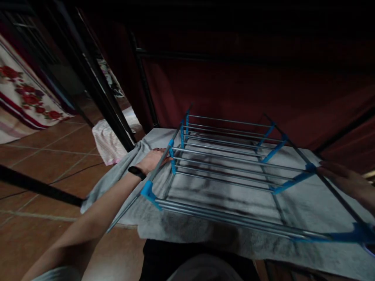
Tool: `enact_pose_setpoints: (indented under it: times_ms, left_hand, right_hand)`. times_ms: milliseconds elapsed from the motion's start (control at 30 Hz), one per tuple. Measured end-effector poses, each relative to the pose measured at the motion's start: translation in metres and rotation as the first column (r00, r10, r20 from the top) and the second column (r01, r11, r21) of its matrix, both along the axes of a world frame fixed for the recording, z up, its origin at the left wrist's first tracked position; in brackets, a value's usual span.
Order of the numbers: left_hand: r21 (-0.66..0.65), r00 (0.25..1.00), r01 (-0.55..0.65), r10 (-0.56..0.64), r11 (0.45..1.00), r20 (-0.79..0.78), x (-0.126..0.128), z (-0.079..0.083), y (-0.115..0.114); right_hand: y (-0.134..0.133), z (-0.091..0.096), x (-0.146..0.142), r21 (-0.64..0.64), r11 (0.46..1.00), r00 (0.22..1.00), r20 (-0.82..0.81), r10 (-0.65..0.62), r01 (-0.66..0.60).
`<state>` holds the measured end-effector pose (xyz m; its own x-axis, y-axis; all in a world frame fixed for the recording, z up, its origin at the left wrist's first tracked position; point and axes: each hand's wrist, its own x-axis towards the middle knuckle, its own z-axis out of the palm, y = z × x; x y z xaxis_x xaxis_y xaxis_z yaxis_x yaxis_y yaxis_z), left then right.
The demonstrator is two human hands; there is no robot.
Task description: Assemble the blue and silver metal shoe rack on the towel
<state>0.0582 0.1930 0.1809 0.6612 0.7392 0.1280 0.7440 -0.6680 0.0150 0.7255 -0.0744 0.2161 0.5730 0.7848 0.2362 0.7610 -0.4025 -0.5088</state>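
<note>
Between the hands the rack (231, 158) lay over a towel (202, 230), bars running from one hand to the other; the left hand (152, 160) was closed on its rail, while the right hand (342, 180) touched the opposite rail, grip unclear.

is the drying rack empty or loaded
Empty: every rail of the drying rack is bare, and the grey cloth lies spread beneath it.
</note>
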Motion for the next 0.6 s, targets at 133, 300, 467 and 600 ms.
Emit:
enact_pose_setpoints:
  times_ms: [133, 300, 467, 600]
  left_hand:
    - [0.031, 1.0, 0.001, -0.001, 1.0, 0.022, 0.003, 0.002, -0.003]
    - [0.035, 1.0, -0.017, 0.017, 0.999, -0.002, 0.003, -0.001, -0.004]
    - [0.034, 1.0, -0.004, 0.005, 0.999, -0.024, 0.002, -0.004, -0.005]
    - [0.041, 1.0, -0.014, 0.014, 0.999, -0.015, 0.001, -0.01, -0.004]
  right_hand:
    - [0.006, -0.017, 0.015, -0.068, 0.972, 0.837, -0.525, 0.155, -0.223]
    - [0.009, -0.015, 0.012, -0.027, 0.996, 0.742, -0.669, 0.044, -0.083]
    - [0.0, -0.03, 0.014, -0.054, 0.998, 0.686, -0.725, -0.063, 0.035]
    - [-0.014, -0.054, -0.024, -0.051, 0.983, 0.916, -0.372, 0.147, -0.179]
